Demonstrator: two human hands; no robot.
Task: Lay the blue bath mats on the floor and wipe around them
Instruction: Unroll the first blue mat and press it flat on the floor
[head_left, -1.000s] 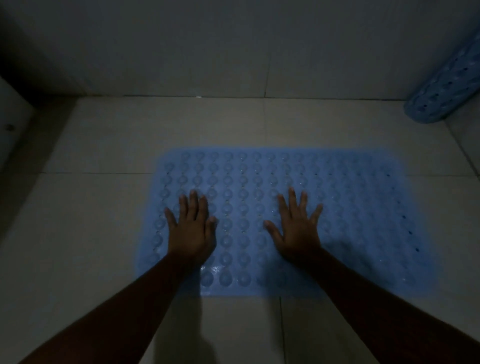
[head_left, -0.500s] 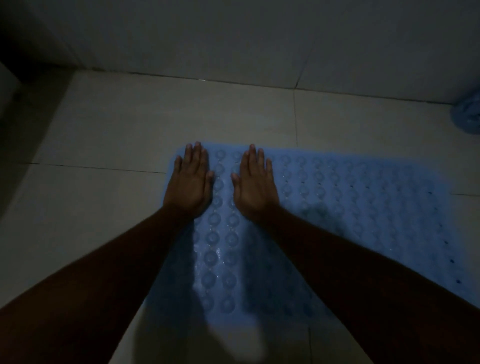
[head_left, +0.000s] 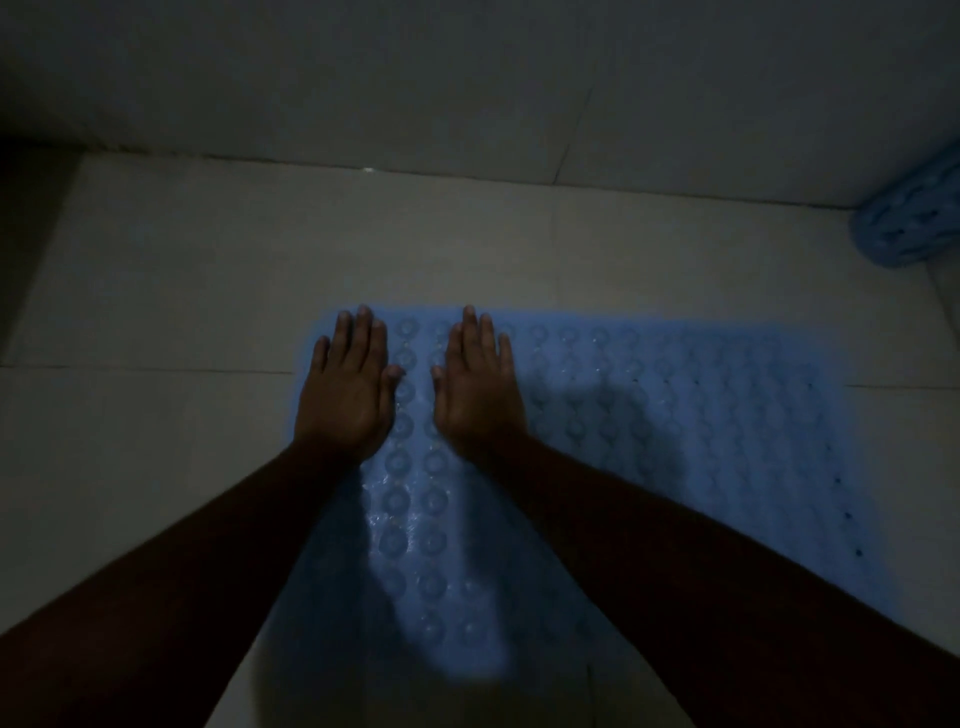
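Note:
A blue bath mat (head_left: 675, 426) with rows of round bumps lies flat on the pale tiled floor (head_left: 182, 415). My left hand (head_left: 348, 384) presses flat on its far left corner, fingers straight and together. My right hand (head_left: 480, 384) presses flat on the mat right beside it, fingers straight, a narrow strip of mat between the thumbs. A second blue mat (head_left: 909, 223), rolled up, rests at the far right against the wall. My forearms hide part of the near mat.
A tiled wall (head_left: 467, 78) rises just beyond the mat's far edge. A dark shadowed corner (head_left: 26, 234) lies at the far left. The room is dim.
Both hands slid from the mat's near-middle up to its far left corner and drew close together. Over the last half second they have stayed there.

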